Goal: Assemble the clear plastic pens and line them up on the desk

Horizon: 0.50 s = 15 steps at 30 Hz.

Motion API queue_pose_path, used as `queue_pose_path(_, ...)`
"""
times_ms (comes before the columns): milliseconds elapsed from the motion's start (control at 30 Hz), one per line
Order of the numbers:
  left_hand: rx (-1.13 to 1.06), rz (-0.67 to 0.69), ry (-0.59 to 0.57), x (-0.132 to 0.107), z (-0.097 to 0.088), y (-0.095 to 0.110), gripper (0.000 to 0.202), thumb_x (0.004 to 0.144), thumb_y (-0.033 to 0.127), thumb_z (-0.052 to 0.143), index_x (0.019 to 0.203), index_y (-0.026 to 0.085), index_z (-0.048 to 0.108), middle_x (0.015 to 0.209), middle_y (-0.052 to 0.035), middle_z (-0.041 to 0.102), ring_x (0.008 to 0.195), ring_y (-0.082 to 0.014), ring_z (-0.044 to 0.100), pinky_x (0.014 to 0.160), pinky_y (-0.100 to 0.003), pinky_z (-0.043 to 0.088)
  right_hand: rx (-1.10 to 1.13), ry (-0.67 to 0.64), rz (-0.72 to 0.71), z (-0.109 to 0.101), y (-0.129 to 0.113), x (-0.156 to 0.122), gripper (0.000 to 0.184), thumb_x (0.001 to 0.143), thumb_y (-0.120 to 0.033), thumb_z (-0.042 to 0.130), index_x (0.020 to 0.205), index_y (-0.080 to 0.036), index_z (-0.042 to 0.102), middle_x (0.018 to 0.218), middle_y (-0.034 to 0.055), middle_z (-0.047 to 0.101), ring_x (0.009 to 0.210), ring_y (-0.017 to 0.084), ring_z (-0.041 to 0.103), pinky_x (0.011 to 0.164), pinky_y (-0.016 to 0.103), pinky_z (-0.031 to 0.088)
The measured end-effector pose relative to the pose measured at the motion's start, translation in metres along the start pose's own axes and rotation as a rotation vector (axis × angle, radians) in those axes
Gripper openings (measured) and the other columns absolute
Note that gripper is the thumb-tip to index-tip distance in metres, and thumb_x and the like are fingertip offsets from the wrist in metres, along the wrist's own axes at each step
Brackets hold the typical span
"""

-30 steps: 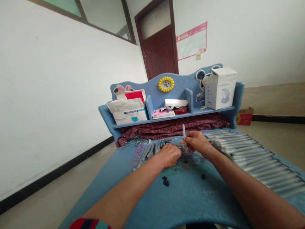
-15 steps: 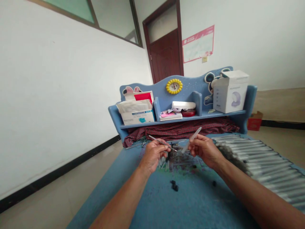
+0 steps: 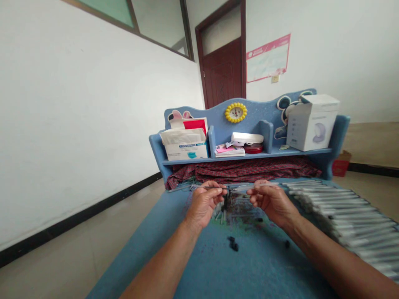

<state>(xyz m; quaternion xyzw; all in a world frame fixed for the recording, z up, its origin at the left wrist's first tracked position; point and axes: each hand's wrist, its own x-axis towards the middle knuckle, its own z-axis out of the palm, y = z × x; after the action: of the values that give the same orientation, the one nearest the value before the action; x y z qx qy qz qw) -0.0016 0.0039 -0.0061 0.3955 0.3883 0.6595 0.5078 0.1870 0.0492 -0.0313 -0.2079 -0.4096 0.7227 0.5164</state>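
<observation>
My left hand (image 3: pixel 202 203) pinches a thin dark pen refill (image 3: pixel 230 189), held level with its tip toward the right. Across from it, my right hand (image 3: pixel 269 201) is closed on a translucent pen barrel (image 3: pixel 243 188), also lying about level. Refill tip and barrel end meet in one line; whether the tip is inside the barrel I cannot tell. Below both hands lies a messy pile of thin refills (image 3: pixel 241 207) on the stained blue desk (image 3: pixel 212 265). Small black pieces (image 3: pixel 233 244) sit nearer to me, with another black piece (image 3: pixel 287 244) to the right.
Many whitish pen barrels (image 3: pixel 352 216) lie side by side on the right. A checked cloth (image 3: pixel 243 170) is bunched under the blue shelf (image 3: pixel 280 151). The shelf bears a mask box (image 3: pixel 185 150), papers, a red round tin (image 3: pixel 253 148) and a white carton (image 3: pixel 311 124).
The barrel and the refill have swung from slanted to nearly level, and their ends have come together. The whole view has shifted slightly, so the scene sits farther right.
</observation>
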Motion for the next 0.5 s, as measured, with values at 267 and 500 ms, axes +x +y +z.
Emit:
queue_pose_path(267,-0.035,-0.039,-0.038,-0.007,0.011,-0.007,0.018,0.060,0.010,0.071,0.070,0.012,0.056,0.077,-0.0042,0.067,0.065,-0.0108,0.063,0.051,-0.017,0.047,0.074,-0.056,0.044,0.009,0.007,-0.006,0.018,0.064,-0.019,0.072,0.073,-0.016,0.057,0.075,0.0066,0.071,0.055,0.014,0.064,0.050,0.022,0.051)
queue_pose_path(500,0.001,-0.038,-0.086,-0.010,0.012,-0.007,0.017,0.066,0.015,0.069,0.078,0.014,0.057,0.060,-0.0006,0.063,0.057,-0.0098,0.059,0.046,-0.016,0.044,0.143,-0.072,0.064,0.015,0.014,-0.009,0.019,0.067,-0.019,0.072,0.078,-0.017,0.056,0.072,0.0061,0.070,0.053,0.014,0.064,0.048,0.021,0.051)
